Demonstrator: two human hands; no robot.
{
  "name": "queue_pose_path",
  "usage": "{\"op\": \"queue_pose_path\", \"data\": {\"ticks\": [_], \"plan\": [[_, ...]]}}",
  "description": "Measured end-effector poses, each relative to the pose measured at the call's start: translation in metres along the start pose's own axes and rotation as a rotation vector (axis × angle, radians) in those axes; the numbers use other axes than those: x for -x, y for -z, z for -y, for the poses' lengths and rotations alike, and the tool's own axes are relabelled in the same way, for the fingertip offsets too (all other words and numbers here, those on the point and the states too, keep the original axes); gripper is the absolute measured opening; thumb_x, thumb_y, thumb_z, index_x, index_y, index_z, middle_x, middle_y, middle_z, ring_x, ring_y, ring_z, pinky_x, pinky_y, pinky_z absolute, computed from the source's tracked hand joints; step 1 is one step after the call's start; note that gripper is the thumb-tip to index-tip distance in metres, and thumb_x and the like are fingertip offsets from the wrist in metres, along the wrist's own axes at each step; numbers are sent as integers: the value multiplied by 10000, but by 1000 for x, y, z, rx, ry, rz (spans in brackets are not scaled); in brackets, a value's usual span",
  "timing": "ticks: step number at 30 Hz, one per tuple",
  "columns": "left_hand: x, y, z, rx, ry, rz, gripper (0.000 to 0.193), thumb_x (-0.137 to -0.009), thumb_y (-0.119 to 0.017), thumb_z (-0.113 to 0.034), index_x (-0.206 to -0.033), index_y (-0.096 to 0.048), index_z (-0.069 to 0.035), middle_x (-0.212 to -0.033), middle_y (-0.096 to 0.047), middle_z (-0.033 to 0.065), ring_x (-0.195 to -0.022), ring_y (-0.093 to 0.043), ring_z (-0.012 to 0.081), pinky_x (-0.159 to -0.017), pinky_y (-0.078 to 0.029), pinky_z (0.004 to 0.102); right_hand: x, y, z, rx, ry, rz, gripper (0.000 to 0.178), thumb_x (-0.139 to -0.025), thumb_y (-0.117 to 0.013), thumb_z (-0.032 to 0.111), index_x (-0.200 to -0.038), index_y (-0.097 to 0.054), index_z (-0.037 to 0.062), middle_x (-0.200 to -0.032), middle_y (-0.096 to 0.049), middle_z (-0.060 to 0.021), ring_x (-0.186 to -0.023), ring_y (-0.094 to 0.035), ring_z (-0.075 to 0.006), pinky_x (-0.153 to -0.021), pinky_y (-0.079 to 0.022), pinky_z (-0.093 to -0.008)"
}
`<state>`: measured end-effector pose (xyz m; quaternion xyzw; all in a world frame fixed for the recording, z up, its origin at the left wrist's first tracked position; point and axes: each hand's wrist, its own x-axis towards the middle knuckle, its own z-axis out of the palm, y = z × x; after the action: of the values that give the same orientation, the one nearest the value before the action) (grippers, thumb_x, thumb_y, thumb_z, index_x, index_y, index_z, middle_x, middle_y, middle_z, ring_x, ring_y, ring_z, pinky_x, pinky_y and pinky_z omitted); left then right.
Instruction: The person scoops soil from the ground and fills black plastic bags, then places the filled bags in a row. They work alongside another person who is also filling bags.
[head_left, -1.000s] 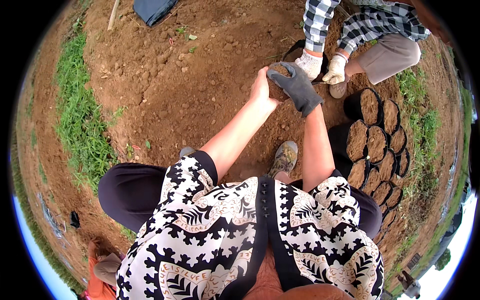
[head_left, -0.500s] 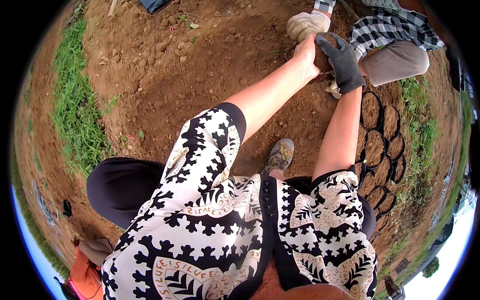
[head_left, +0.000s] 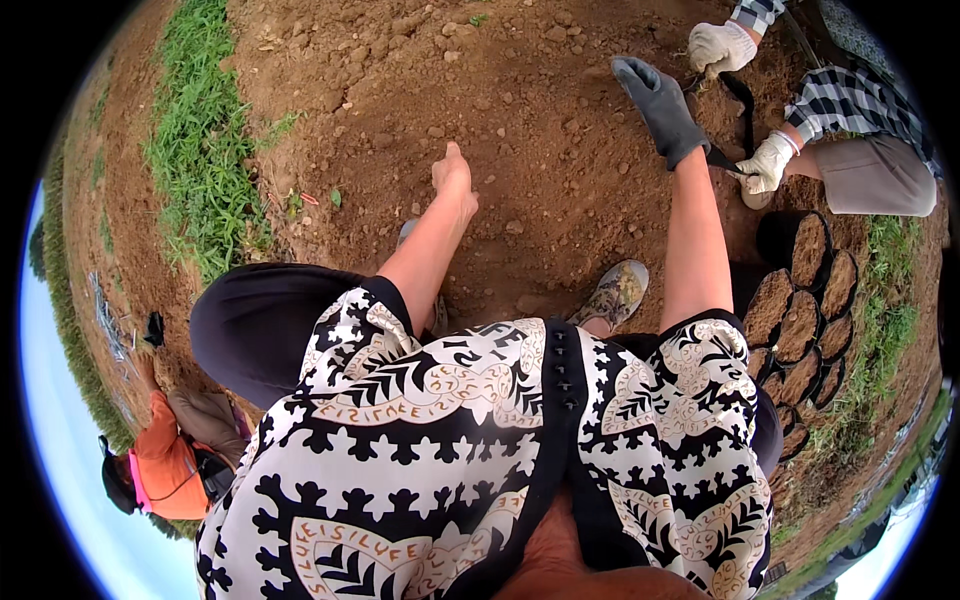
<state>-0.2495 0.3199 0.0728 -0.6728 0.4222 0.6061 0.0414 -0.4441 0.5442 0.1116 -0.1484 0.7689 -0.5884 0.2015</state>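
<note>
Black grow bag (head_left: 748,108) sat upper right, just right of the gloved right hand (head_left: 663,105), which was far nearer than the bare left hand (head_left: 455,182), out over loose soil (head_left: 540,170). Mouth's longer axis appeared to run roughly fore-aft, between the co-worker's upper glove (head_left: 720,50) and lower glove (head_left: 766,165). Right grip: fingers pointed away and left, nothing visible in it; opening couldn't be told. Left grip: nothing visible either, palm hidden, opening unclear. Bag looked thin-walled, limp-rimmed, with brown soil showing inside.
</note>
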Motion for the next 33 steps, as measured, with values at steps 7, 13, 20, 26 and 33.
{"op": "queue_pose_path", "data": {"ticks": [7, 13, 20, 26, 33], "plan": [[-35, 26, 88, 223, 574, 70, 660, -941, -389, -568, -1463, -199, -211, -1482, -214, 164, -1293, -309, 464, -939, -337, 709, -39, -95, -39, 670, -168, 200, 668, -873, -450, 627, -1370, -473, 181, -1410, -456, -82, -1301, -416, -296, -1069, -339, -424], [-49, -2, 88, 364, 553, 335, 631, -970, -293, -554, -1469, -171, -188, -1525, -178, 91, -1322, -320, 401, -935, -368, 686, 11, -157, -59, 996, -236, 302, 747, -842, -446, 677, -1421, -389, 208, -1485, -325, -52, -1369, -288, -310, -1085, -293, -519], [-40, -15, 68, 458, 644, 235, 698, -947, -273, -607, -1486, -86, -204, -1529, -87, 112, -1363, -221, 403, -972, -371, 679, 40, -169, -47, 1029, -261, 498, 705, -836, -466, 665, -1378, -457, 214, -1421, -408, -58, -1326, -352, -295, -1062, -341, -475], [-48, 0, 88, 526, 561, 392, 743, -921, -208, -666, -1451, -236, -147, -1461, -316, 155, -1312, -351, 396, -997, -288, 686, 71, -193, -55, 945, -174, 657, 690, -842, -427, 628, -1334, -517, 153, -1388, -473, -123, -1306, -399, -307, -1112, -239, -436], [-51, 1, 113, 541, 548, 525, 622, -930, -290, -532, -1303, -461, -64, -1356, -476, 157, -1239, -457, 358, -1036, -314, 586, 109, -181, -70, 573, -310, 592, 647, -799, -510, 578, -1201, -611, 81, -1193, -598, -208, -1125, -555, -355, -970, -422, -407]]}}
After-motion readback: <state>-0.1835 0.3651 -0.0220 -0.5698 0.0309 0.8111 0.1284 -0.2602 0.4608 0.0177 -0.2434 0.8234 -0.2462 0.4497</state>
